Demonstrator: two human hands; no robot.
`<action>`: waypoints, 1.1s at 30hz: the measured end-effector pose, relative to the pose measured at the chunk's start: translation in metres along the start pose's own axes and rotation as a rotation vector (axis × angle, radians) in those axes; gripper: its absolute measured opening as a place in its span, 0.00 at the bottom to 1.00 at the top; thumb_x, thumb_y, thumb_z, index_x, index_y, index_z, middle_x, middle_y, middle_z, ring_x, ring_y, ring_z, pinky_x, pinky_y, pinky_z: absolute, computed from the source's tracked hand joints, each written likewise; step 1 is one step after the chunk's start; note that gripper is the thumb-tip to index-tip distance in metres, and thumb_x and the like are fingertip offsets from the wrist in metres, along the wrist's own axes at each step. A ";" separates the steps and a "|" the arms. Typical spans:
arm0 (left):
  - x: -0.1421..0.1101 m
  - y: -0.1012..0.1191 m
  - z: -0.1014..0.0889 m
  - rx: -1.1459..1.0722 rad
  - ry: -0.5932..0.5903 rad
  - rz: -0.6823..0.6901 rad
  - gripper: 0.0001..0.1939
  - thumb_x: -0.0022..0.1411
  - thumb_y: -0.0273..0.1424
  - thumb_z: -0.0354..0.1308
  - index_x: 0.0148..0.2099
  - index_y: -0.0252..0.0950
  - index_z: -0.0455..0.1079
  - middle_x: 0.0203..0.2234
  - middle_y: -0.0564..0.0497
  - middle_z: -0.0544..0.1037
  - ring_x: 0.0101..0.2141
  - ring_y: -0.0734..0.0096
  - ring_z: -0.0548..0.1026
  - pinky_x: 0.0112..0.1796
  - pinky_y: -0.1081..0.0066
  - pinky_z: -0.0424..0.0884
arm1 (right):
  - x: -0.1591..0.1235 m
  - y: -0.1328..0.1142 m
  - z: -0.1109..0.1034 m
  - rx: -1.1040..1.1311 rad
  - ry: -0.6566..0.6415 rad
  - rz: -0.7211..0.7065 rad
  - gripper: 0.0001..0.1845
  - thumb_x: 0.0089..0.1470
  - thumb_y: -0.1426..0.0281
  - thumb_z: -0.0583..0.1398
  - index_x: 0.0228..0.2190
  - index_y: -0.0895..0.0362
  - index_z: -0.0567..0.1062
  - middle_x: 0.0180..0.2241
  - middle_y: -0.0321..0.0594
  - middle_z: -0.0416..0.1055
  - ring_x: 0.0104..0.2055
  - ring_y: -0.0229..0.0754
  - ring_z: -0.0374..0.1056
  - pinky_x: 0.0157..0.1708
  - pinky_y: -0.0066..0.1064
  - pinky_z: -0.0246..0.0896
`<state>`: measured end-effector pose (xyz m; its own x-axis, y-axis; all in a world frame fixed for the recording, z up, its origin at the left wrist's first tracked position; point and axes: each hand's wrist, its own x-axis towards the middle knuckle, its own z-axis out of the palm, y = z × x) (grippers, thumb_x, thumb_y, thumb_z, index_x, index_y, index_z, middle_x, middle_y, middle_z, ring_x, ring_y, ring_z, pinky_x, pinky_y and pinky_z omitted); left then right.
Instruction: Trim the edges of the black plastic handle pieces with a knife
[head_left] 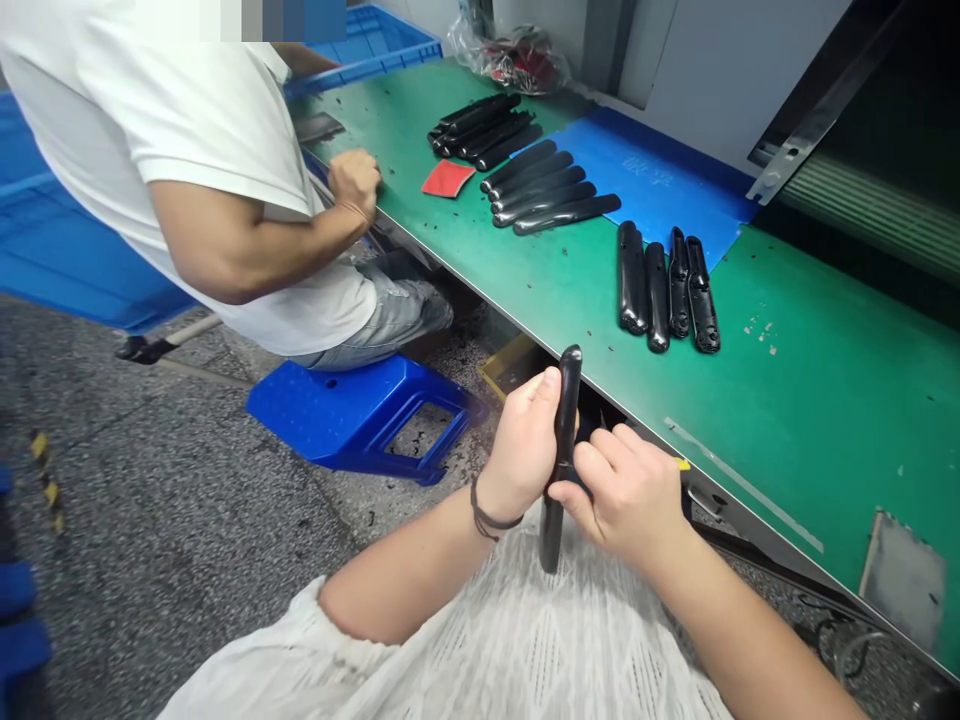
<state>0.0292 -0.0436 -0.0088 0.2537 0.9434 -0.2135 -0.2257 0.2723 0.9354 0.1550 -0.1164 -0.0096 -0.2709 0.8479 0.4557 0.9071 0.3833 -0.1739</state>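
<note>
Your left hand (521,445) and right hand (622,495) both clench the glossy black handle (568,400) mid-length; it looks stiff, light and slippery, so grip firmly there, with similar handles (657,297) at 1 o'clock.

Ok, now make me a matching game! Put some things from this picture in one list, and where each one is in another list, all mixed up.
Things:
1. Black handle
2. Red square
3. Blue stool
4. Dark cord

Places:
A. On the green bench
B. Held by the left hand and right hand
C. On the floor
D. Around the left wrist

Right pairs: 1-B, 2-A, 3-C, 4-D
</note>
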 end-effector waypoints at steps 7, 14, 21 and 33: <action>0.009 0.007 -0.001 -0.086 0.033 -0.035 0.30 0.67 0.60 0.53 0.31 0.37 0.62 0.17 0.58 0.61 0.17 0.79 0.58 0.19 0.74 0.57 | -0.003 -0.008 0.002 0.017 -0.038 -0.049 0.29 0.71 0.51 0.48 0.25 0.55 0.67 0.25 0.37 0.61 0.30 0.42 0.50 0.29 0.36 0.39; 0.024 0.009 -0.007 -0.176 0.061 -0.102 0.29 0.70 0.57 0.52 0.31 0.36 0.61 0.15 0.60 0.58 0.14 0.84 0.55 0.17 0.79 0.53 | -0.010 -0.011 0.005 0.076 -0.180 -0.097 0.34 0.61 0.37 0.52 0.26 0.55 0.67 0.25 0.36 0.61 0.29 0.41 0.51 0.29 0.36 0.39; 0.040 0.011 -0.018 -0.270 0.121 -0.191 0.25 0.75 0.50 0.47 0.32 0.37 0.59 0.13 0.62 0.55 0.12 0.84 0.51 0.15 0.80 0.49 | -0.012 -0.023 0.008 0.036 -0.218 -0.132 0.29 0.68 0.46 0.52 0.26 0.55 0.68 0.24 0.37 0.62 0.29 0.42 0.53 0.29 0.37 0.38; 0.070 0.008 -0.056 -0.331 0.361 -0.236 0.23 0.77 0.48 0.44 0.32 0.37 0.59 0.14 0.62 0.56 0.11 0.82 0.52 0.14 0.78 0.48 | -0.013 -0.022 0.029 0.113 0.088 -0.082 0.22 0.67 0.53 0.59 0.27 0.54 0.66 0.21 0.32 0.56 0.26 0.39 0.50 0.27 0.35 0.41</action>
<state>-0.0078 0.0357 -0.0319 0.0076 0.8386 -0.5447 -0.5004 0.4748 0.7240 0.1292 -0.1259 -0.0368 -0.3085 0.7785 0.5466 0.8396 0.4929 -0.2283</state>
